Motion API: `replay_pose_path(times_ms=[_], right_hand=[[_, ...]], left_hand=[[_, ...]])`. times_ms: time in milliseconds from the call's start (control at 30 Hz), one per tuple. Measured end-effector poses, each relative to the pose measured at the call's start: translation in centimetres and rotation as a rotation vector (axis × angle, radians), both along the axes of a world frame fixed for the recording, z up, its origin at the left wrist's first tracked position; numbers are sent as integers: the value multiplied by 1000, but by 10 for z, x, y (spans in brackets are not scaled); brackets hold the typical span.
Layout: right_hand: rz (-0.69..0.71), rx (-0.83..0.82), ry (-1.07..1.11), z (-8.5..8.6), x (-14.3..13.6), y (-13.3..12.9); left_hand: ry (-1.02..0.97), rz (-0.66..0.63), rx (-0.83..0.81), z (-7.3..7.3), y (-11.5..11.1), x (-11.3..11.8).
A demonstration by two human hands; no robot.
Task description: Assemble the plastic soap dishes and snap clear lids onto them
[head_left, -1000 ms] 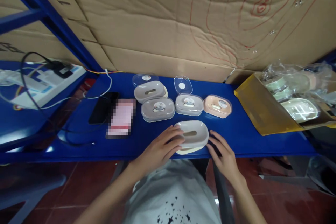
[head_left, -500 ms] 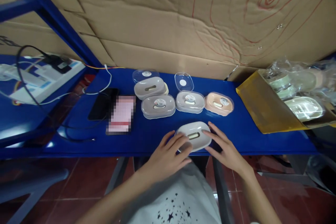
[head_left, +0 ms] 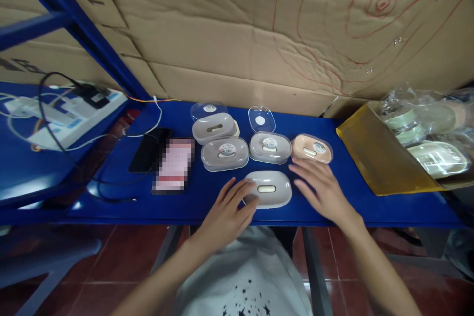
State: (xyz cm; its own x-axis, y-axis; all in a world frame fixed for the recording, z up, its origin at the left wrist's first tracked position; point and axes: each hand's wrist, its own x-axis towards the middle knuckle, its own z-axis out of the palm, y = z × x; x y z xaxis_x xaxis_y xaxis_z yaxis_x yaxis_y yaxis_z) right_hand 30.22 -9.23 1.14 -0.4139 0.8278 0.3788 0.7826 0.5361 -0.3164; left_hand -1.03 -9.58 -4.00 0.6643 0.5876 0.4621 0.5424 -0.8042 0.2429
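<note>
A pale grey oval soap dish (head_left: 276,196) lies near the front edge of the blue table, with a cream oblong piece in its middle. My left hand (head_left: 231,207) grips the left end of this dish, its fingertips over the rim. To the right, my right hand (head_left: 322,190) is open and apart from the dish, fingers spread, near the peach soap box (head_left: 311,147) with a clear lid. Two grey lidded soap boxes, one at the left (head_left: 224,154) and one in the middle (head_left: 270,148), stand behind the dish. An unlidded grey dish (head_left: 213,128) sits farther back.
Clear lids lie at the back, one at the centre (head_left: 261,119) and one at the left (head_left: 208,109). A phone with a blurred screen (head_left: 174,165) and a black phone (head_left: 148,150) lie left, beside cables and a power strip (head_left: 81,113). A carton (head_left: 381,158) of wrapped dishes stands right.
My right hand has let go of the dish and moved up and right toward the peach box. The dish has shifted slightly left, and my left hand stays at its left end.
</note>
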Motion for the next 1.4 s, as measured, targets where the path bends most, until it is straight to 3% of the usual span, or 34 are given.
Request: replay_pose_path(times_ms=[100,233,333,433,600,700,767,833,933,1033,1200,1400], right_hand=[[-43,-29,-47,19,-5,78],[45,-213,-232,18,-16,180],[108,-286,-272,10,-19,219],[122,-322,-258,6,-13,229],[32,-241,-98,12,2,199],[-69,-137,85,16,1,154],[-126,-116,395,14,-5,114],[-141,-190,736,7,-15,69],[-118,-318,1006,-9,-37,6],[-67,-494,1303,-25,-60,-37],[-124,-735,1527,-32,-73,-59],[-162,-611,1235,-31,-57,-65]], left_hand=[[-10,19,-6,3,4,-3],[-82,28,-46,3,6,-5],[-118,29,-80,2,6,-7],[-114,19,-107,0,6,-8],[-114,14,-151,-3,6,-9],[-155,-10,-136,-4,6,-11],[-215,2,-124,-1,5,-12],[-300,41,-130,4,4,-10],[-443,66,-154,16,1,-3],[-502,35,-175,22,0,5],[-407,-95,-232,19,7,6],[-273,-214,-303,30,6,-6]])
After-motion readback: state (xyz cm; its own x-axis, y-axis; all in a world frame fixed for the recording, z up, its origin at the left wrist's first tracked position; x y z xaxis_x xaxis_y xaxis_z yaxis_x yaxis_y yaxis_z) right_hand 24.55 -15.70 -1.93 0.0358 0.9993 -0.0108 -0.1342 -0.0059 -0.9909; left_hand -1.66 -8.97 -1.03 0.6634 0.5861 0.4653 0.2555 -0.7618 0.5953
